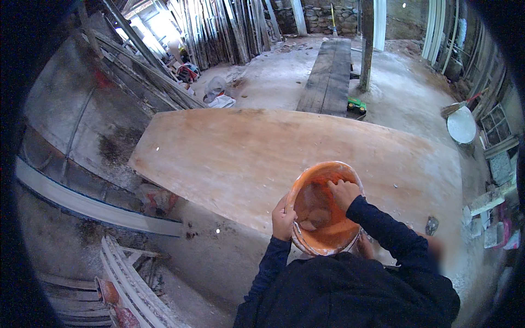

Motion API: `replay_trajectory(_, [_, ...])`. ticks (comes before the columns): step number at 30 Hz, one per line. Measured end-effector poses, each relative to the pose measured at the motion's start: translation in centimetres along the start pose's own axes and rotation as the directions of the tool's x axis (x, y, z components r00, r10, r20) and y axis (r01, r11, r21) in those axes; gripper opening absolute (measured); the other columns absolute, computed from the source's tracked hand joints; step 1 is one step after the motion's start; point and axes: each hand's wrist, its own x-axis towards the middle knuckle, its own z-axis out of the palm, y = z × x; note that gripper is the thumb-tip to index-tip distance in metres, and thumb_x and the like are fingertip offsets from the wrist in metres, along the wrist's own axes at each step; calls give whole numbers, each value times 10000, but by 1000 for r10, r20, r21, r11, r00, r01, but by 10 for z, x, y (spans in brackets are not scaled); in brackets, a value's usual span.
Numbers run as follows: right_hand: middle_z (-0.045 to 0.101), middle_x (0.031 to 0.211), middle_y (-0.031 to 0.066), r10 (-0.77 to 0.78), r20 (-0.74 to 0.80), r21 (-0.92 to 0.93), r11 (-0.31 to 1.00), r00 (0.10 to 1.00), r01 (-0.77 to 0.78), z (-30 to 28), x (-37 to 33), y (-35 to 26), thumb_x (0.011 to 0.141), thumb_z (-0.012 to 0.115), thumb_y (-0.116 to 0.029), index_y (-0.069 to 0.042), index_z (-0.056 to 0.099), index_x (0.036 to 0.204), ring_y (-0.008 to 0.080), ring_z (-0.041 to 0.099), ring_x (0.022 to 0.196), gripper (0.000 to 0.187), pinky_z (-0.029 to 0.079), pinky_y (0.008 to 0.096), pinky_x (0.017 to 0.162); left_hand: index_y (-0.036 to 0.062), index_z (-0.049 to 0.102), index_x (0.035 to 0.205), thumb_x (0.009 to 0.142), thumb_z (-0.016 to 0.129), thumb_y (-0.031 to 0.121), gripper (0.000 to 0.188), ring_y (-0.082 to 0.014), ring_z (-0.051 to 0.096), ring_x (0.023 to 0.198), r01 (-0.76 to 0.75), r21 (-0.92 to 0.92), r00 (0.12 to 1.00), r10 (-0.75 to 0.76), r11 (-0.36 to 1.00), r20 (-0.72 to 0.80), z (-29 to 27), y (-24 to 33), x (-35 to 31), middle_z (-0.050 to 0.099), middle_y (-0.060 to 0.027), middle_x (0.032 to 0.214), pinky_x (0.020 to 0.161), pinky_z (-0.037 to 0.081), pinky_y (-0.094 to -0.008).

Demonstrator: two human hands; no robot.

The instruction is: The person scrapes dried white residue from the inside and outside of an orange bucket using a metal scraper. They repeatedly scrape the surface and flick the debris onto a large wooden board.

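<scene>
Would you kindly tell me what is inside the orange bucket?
The right hand reaches into the orange bucket, where greyish-brown material shows; whatever lies beneath that material or behind the hand is covered.

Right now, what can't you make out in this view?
In the head view:
Right hand: the hand itself hides its fingertips and anything they grip.
Orange bucket: its walls hide the underside.
Patch beside the right sleeve: too blurred.
Green object beyond the wooden panel: too small.
White slats: cut off by the lower edge.
</scene>
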Motion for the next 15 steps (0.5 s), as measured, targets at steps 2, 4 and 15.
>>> replay_trajectory(2, [622, 699, 125, -24, -18, -7, 1000, 1000, 24, 4, 1, 3, 825, 490, -178, -103, 565, 947, 277, 637, 613, 161, 498, 400, 512, -20, 520, 1217, 680, 447, -6, 542, -44, 463, 599, -26, -7, 999, 26, 1000, 20, -6, -3, 4, 576, -7, 895, 532, 388, -176])
replay_trajectory(4, [621, 680, 123, -55, -30, -16, 998, 998, 55, 6, 5, 7, 822, 484, -171, -97, 567, 907, 272, 636, 608, 140, 494, 401, 510, -18, 520, 1218, 680, 446, -3, 543, -43, 462, 594, -29, -25, 999, 30, 999, 42, -9, -5, 7, 579, -4, 890, 529, 387, -175])
replay_trajectory(15, [610, 634, 89, -403, -61, -134, 910, 913, 393, 15, 10, 52, 785, 498, -175, -109, 549, 764, 258, 624, 578, 86, 487, 397, 601, -25, 518, 1217, 682, 455, 1, 540, -40, 492, 663, -43, -3, 996, 43, 999, 72, 4, 10, 8, 605, -10, 911, 554, 393, -178])
